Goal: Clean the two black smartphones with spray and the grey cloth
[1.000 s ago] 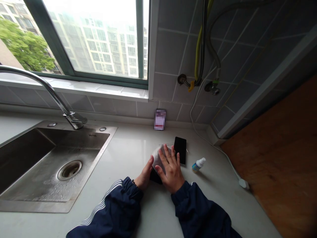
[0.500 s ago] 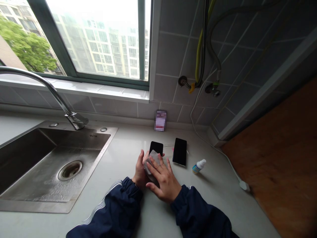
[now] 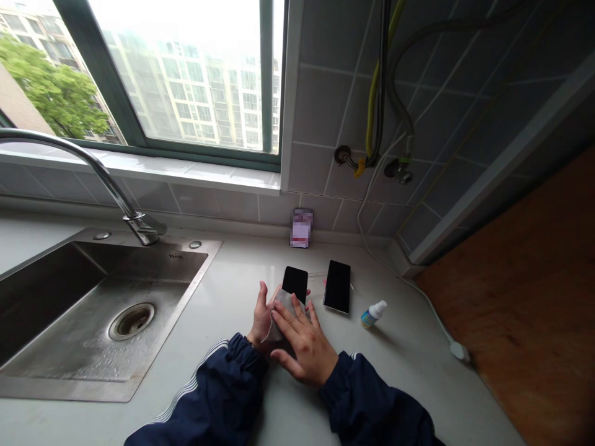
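Note:
My left hand (image 3: 261, 319) cradles a black smartphone (image 3: 295, 280) from below and the left side, thumb pointing up. Over the lower part of its screen lies a thin grey cloth (image 3: 281, 301) with a pale edge. My right hand (image 3: 302, 339) holds the cloth down against the phone, its fingers outstretched and slightly apart. Most of the cloth and the phone's lower end are hidden under this hand. A second dark smartphone (image 3: 337, 286) lies flat on the counter to the right. Beyond it stands a small white-capped bottle (image 3: 373, 314) with a blue-yellow label.
A steel sink (image 3: 176, 334) with a curved faucet (image 3: 100, 167) is set into the counter (image 3: 223, 390) at left. A blurred upright card-like item (image 3: 302, 228) leans on the back wall. A white cable (image 3: 430, 303) ends in a plug at right, near a wooden panel (image 3: 525, 297).
My right hand and the cloth have slid slightly down and left over the phone, baring more of its screen. The left hand keeps its hold.

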A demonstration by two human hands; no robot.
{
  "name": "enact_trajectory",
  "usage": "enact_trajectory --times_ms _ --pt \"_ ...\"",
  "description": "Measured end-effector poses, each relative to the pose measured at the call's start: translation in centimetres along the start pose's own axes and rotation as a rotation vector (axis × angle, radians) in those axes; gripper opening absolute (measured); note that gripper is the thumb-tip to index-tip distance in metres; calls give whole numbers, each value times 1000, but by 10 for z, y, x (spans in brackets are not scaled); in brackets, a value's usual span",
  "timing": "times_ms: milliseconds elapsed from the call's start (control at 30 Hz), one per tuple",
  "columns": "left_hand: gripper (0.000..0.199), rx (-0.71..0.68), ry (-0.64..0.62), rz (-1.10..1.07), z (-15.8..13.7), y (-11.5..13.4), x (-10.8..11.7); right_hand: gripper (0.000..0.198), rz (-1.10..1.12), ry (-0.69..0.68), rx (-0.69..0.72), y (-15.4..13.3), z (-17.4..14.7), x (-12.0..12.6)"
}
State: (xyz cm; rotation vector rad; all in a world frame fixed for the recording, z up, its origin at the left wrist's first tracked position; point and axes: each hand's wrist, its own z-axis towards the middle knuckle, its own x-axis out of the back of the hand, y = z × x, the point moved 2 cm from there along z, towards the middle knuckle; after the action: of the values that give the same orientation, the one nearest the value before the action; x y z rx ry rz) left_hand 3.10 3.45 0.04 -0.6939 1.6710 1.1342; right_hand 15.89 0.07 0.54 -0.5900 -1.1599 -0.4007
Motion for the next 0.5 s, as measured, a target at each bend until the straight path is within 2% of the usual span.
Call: enact_trajectory --times_ms 100,167,267,367,500 --pt "88 80 -62 8 1 -8 1 72 -68 75 -74 8 0 -2" --pt "83 69 -81 33 2 -13 3 71 -98 123 -142 15 0 -2" --pt "74 -20 -25 87 3 -19 8 71 -133 188 -249 25 0 0" --pt "73 31 -10 139 2 -21 8 70 -153 226 -318 31 0 4" --pt "74 71 19 171 -1 -19 6 69 -148 229 -338 34 0 6"
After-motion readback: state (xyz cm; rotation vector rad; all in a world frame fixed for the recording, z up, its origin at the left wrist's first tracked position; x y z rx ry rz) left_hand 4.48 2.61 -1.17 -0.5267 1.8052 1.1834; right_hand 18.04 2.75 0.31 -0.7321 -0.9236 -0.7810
